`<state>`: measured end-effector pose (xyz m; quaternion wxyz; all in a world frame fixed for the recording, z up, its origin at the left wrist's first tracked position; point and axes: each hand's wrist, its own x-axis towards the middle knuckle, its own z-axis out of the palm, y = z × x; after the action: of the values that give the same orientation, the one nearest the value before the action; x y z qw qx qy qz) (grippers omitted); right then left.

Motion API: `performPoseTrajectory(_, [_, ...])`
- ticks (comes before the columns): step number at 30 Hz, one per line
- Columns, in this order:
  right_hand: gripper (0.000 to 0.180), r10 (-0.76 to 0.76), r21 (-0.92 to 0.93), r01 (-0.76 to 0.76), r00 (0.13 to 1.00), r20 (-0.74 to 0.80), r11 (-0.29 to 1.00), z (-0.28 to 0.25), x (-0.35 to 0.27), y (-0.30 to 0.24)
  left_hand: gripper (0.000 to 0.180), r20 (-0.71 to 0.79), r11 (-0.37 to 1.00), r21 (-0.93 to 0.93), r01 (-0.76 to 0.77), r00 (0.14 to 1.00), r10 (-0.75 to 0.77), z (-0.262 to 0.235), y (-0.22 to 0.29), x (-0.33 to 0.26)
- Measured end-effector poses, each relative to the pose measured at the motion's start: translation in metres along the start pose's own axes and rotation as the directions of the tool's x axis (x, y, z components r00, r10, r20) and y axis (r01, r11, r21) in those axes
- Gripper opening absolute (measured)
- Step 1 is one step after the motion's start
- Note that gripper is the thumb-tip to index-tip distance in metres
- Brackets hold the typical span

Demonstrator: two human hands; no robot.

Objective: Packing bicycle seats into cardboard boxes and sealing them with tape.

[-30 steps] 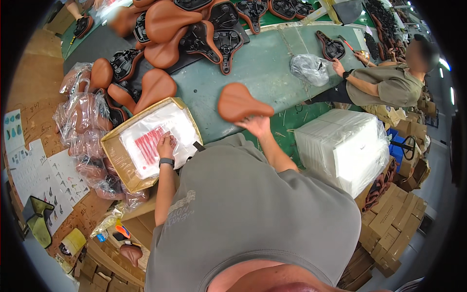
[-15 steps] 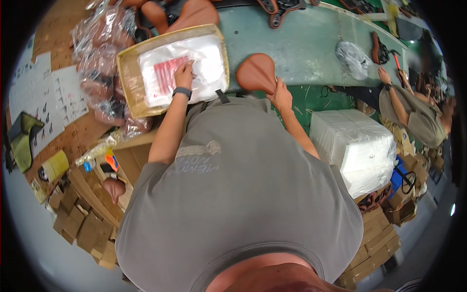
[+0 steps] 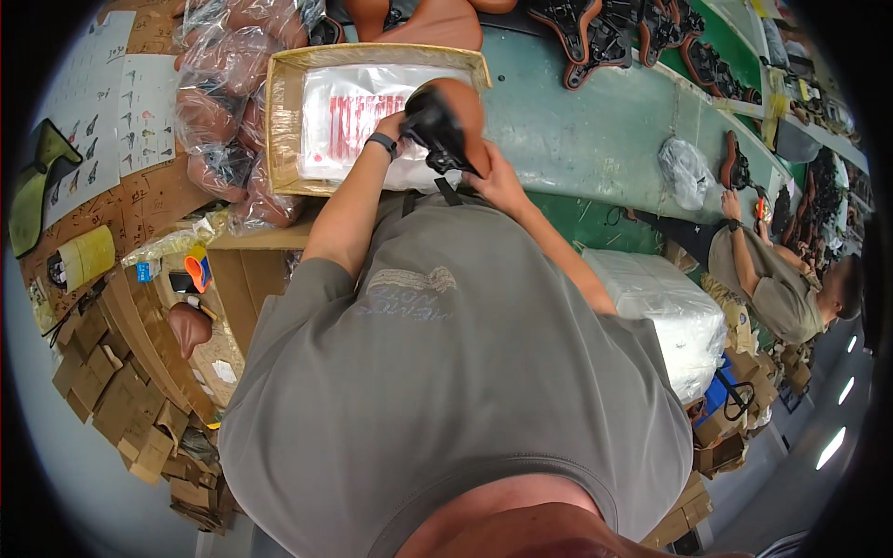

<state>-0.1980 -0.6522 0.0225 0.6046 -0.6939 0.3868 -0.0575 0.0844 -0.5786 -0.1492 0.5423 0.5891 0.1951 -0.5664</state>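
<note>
A brown bicycle saddle [image 3: 470, 107] is tilted in front of me over the box's right end, its black underside facing left. Its narrow nose is gripped by my right hand [image 3: 500, 181], which is closed around it. My left hand [image 3: 392, 128] is at the saddle's left side, beside the black underside; its fingers are hidden, so I cannot see what they hold. Under my left wrist is a yellowish cardboard box [image 3: 284, 130] with a stack of clear plastic bags [image 3: 349, 112] printed in red.
Plastic-wrapped saddles [image 3: 209, 126] are piled left of the box. More saddles [image 3: 577, 37] lie along the green bench's [image 3: 595, 139] far side. A crumpled clear bag [image 3: 686, 172] is on the right. A co-worker [image 3: 772, 279] stands beyond a wrapped white stack [image 3: 660, 307].
My right hand has brought the saddle left and tipped it up, showing its underside. The left hand has moved from the bags to the saddle's side.
</note>
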Motion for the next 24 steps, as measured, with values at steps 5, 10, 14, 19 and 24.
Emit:
performPoseTrajectory(5, [0.087, -0.014, -0.533, 0.081, 0.992, 0.129, 0.842, 0.017, 0.05, 0.014, 0.024, 0.212, 0.844, 0.289, -0.452, 0.89, 0.404, -0.002, 0.061, -0.064])
performPoseTrajectory(10, [0.073, 0.305, 0.361, -0.629, 0.703, 0.643, 0.689, -0.001, 0.078, -0.072, 0.016, 0.786, 0.188, 0.399, -0.897, 0.441, 0.433, 0.032, 0.152, -0.231])
performPoseTrajectory(14, [0.061, 0.231, 0.385, -0.578, 0.722, 0.652, 0.72, -0.06, 0.123, -0.149, 0.02, 0.137, 0.132, 0.493, -0.86, 0.226, 0.964, -0.043, 0.302, -0.297])
performPoseTrajectory(19, [0.036, -0.577, -0.475, 0.569, 0.804, 0.146, 0.672, -0.029, 0.285, -0.189, 0.024, -0.304, -0.063, 0.533, -0.844, -0.26, 0.916, -0.079, 0.417, -0.394])
performPoseTrajectory(24, [0.061, -0.162, -0.733, 0.592, 0.802, 0.574, 0.334, -0.001, 0.392, -0.102, 0.042, -0.077, -0.356, 0.734, -0.578, -0.591, 0.803, 0.015, 0.351, -0.318])
